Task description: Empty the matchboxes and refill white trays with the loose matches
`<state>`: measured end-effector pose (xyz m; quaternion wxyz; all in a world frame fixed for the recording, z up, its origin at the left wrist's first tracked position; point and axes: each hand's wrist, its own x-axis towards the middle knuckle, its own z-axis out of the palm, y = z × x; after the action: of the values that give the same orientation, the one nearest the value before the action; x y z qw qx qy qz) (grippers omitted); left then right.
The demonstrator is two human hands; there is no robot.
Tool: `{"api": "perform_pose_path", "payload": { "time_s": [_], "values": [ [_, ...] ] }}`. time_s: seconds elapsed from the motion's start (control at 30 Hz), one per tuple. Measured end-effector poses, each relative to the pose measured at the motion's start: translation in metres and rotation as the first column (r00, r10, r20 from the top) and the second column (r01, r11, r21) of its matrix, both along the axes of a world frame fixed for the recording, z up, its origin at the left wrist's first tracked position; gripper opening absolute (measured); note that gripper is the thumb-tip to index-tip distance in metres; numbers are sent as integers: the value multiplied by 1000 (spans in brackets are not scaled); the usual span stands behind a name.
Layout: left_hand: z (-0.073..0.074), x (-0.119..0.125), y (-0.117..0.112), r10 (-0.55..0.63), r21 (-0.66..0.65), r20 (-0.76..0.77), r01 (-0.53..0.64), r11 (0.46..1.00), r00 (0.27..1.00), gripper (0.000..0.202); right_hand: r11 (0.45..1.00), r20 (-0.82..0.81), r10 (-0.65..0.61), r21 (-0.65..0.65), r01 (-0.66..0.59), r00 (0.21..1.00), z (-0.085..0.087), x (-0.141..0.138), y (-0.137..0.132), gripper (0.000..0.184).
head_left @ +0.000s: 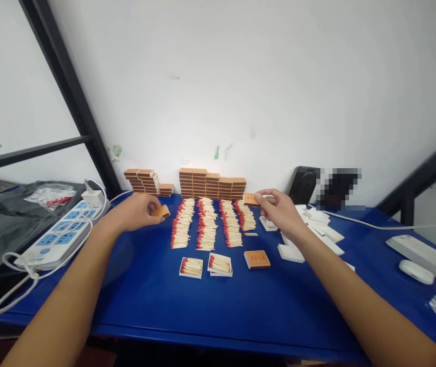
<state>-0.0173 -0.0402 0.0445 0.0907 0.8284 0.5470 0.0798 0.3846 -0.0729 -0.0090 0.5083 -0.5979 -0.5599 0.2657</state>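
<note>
My left hand (138,211) is closed around a small orange matchbox (161,211), held just above the blue table (157,306) left of the match rows. My right hand (281,211) pinches another orange matchbox (251,199) near the right end of the stacked boxes. Between the hands lie several rows of red-tipped matches (212,223). In front of them sit two open white trays filled with matches (205,265) and one closed orange matchbox (256,259).
Stacks of orange matchboxes (210,184) line the wall, with a smaller stack (146,181) to the left. Empty white trays (317,227) are piled at the right. A blue-and-white power strip (63,237) with cables lies left; a white keyboard (426,252) and mouse (415,271) right.
</note>
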Motion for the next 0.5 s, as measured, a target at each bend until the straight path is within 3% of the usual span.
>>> {"api": "perform_pose_path", "payload": {
  "time_s": [0.17,0.33,0.5],
  "values": [
    [-13,24,-2,-189,249,101,159,955,977,40,992,212,-122,62,112,970,13,-26,48,31],
    [-37,45,-3,-270,400,130,199,895,954,38,976,313,-217,56,210,925,32,-46,99,28],
    [-49,57,-7,-331,436,125,248,865,935,33,969,443,-241,60,240,863,38,-53,113,30]
  ]
}}
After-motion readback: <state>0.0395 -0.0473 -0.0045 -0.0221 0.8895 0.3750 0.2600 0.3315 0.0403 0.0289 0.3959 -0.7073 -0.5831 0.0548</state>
